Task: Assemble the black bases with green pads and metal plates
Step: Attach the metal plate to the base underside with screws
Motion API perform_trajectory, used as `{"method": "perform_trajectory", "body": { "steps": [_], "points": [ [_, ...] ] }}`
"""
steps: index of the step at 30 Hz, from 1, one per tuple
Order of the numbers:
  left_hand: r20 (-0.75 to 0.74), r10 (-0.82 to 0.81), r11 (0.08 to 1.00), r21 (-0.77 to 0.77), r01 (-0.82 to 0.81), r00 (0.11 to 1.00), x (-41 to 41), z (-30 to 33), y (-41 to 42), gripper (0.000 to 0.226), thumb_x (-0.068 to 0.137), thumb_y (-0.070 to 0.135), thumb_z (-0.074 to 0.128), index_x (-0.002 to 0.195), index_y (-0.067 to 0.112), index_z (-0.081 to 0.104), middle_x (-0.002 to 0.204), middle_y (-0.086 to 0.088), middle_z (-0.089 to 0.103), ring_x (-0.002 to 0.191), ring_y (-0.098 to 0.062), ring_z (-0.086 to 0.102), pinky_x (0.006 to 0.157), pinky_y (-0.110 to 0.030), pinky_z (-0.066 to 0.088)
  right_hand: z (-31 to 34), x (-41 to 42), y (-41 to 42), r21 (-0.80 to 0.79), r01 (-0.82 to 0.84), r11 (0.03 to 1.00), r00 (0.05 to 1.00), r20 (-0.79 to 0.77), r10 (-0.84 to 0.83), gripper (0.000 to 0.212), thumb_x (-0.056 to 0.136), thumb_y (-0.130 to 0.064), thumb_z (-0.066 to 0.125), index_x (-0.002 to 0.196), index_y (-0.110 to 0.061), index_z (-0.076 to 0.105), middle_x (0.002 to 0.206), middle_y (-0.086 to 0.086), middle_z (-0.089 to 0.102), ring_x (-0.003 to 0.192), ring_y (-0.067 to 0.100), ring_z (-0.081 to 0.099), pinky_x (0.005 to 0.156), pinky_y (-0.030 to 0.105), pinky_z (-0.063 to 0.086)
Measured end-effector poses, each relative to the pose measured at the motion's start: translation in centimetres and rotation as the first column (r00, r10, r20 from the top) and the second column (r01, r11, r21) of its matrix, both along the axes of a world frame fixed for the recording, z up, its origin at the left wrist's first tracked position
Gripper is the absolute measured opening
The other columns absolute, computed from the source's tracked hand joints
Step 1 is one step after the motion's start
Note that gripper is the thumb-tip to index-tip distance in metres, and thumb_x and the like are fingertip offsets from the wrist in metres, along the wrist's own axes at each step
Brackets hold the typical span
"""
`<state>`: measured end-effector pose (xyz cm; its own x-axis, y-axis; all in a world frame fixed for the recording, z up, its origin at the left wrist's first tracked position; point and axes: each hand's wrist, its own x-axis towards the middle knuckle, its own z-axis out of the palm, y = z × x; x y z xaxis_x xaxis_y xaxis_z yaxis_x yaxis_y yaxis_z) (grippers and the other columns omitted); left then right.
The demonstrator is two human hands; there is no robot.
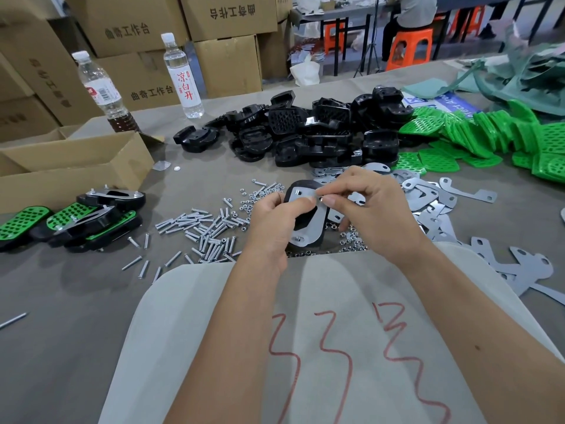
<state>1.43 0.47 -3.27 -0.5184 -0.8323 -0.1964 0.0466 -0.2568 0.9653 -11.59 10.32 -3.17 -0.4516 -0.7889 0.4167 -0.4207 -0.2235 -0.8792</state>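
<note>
The black base (pixel 305 218) sits between both hands, held up just above the counter (pixel 76 286), with a metal plate (pixel 318 218) laid on its upper face. Its long axis runs away from the person, tilting slightly left at the far end. The left hand (pixel 275 221) grips the base's left edge, fingers curled round it. The right hand (pixel 370 206) comes in from the right, its fingers (pixel 331 199) pinching something small at the plate's far hole, probably a nut; it is too small to tell. The right hand is the nearer to that hole, so the next fastening looks like its job.

Screws (pixel 201 228) lie loose just left of the hands and spare plates (pixel 434 197) to the right. Black bases (pixel 305 130) and green pads (pixel 477 136) are heaped beyond, and finished pieces (pixel 91 218) rest by a cardboard box (pixel 76 160), with more boxes stacked behind.
</note>
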Motion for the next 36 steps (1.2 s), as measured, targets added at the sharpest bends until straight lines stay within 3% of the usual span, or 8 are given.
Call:
{"method": "perform_trajectory", "body": {
  "steps": [9, 14, 17, 25, 29, 31, 34, 36],
  "points": [
    [0.010, -0.029, 0.999, -0.028, 0.029, 1.000, -0.1, -0.1, 0.1, 0.011, 0.083, 0.004, 0.076, 0.089, 0.009, 0.068, 0.082, -0.010, 0.074, 0.072, -0.025, 0.071, 0.061, -0.032, 0.059, -0.5, -0.4, 0.2, -0.014, 0.067, 0.998, 0.998, 0.010, -0.067, 0.011, 0.080, -0.017, 0.089, 0.077, -0.018, 0.078, 0.076, 0.002, 0.068, 0.065, 0.014, 0.060, 0.050, 0.029, 0.055],
    [-0.001, -0.024, 1.000, -0.011, 0.024, 1.000, 0.1, -0.1, -0.1, 0.019, 0.085, 0.006, 0.076, 0.103, 0.003, 0.071, 0.086, -0.011, 0.076, 0.075, -0.026, 0.072, 0.069, -0.038, 0.059, -0.7, -0.3, 0.1, -0.028, 0.061, 0.998, 0.996, -0.057, -0.062, 0.007, 0.085, -0.014, 0.085, 0.083, -0.015, 0.079, 0.079, -0.007, 0.068, 0.069, 0.014, 0.061, 0.048, 0.037, 0.058],
    [0.000, -0.021, 1.000, -0.008, 0.021, 1.000, 0.0, 0.0, 0.0, 0.021, 0.085, 0.006, 0.076, 0.105, 0.001, 0.070, 0.084, -0.009, 0.076, 0.072, -0.025, 0.071, 0.059, -0.032, 0.058, -0.9, -0.3, -0.1, -0.045, 0.094, 0.995, 0.991, -0.092, -0.098, 0.009, 0.085, -0.013, 0.085, 0.084, -0.016, 0.077, 0.077, -0.008, 0.068, 0.071, 0.016, 0.062, 0.053, 0.035, 0.058],
    [-0.023, 0.025, 1.000, 0.016, -0.025, 0.999, -0.1, 0.1, 0.3, 0.032, 0.081, 0.009, 0.076, 0.110, -0.003, 0.069, 0.087, -0.012, 0.074, 0.076, -0.028, 0.068, 0.070, -0.036, 0.054, -1.2, 0.4, -0.6, -0.057, 0.055, 0.997, 0.998, 0.045, -0.052, 0.004, 0.088, -0.013, 0.082, 0.089, -0.017, 0.081, 0.090, -0.003, 0.066, 0.077, 0.017, 0.063, 0.044, 0.035, 0.055],
    [-0.034, 0.068, 0.994, 0.083, -0.065, 0.997, 0.0, 0.2, 0.0, 0.023, 0.085, 0.009, 0.077, 0.104, 0.001, 0.069, 0.082, -0.010, 0.074, 0.068, -0.026, 0.069, 0.060, -0.031, 0.056, -1.3, 0.3, -0.3, -0.073, 0.150, 0.986, 0.988, -0.015, -0.152, 0.045, 0.095, -0.027, 0.075, 0.063, -0.001, 0.059, 0.074, 0.011, 0.059, 0.066, 0.027, 0.057, 0.062, 0.045, 0.053],
    [-0.034, 0.062, 0.994, 0.092, -0.058, 0.998, 0.0, 0.2, -0.1, 0.030, 0.084, 0.010, 0.077, 0.109, -0.005, 0.067, 0.086, -0.013, 0.076, 0.069, -0.027, 0.070, 0.062, -0.033, 0.058, -1.0, 0.5, -0.2, -0.074, 0.154, 0.985, 0.988, -0.003, -0.155, 0.042, 0.100, -0.036, 0.066, 0.071, -0.005, 0.064, 0.068, 0.004, 0.057, 0.062, 0.026, 0.054, 0.063, 0.046, 0.049],
    [-0.032, 0.064, 0.995, 0.073, -0.061, 0.997, -0.1, 0.1, 0.1, 0.034, 0.084, 0.010, 0.077, 0.111, -0.006, 0.066, 0.085, -0.013, 0.076, 0.069, -0.026, 0.070, 0.060, -0.032, 0.057, -0.8, 0.8, -0.2, -0.011, 0.093, 0.996, 0.996, -0.007, -0.093, 0.029, 0.105, -0.038, 0.058, 0.100, -0.020, 0.081, 0.077, -0.003, 0.057, 0.064, 0.009, 0.052, 0.066, 0.031, 0.043],
    [-0.020, 0.069, 0.995, 0.077, -0.068, 0.997, -0.1, 0.1, 0.1, 0.033, 0.083, 0.010, 0.078, 0.110, -0.006, 0.067, 0.086, -0.012, 0.076, 0.070, -0.026, 0.070, 0.065, -0.036, 0.057, -0.6, 0.9, -0.3, -0.039, 0.129, 0.991, 0.990, 0.055, -0.126, 0.051, 0.107, -0.039, 0.055, 0.073, -0.005, 0.071, 0.069, 0.011, 0.045, 0.057, 0.014, 0.043, 0.061, 0.029, 0.039]
  ]
}}
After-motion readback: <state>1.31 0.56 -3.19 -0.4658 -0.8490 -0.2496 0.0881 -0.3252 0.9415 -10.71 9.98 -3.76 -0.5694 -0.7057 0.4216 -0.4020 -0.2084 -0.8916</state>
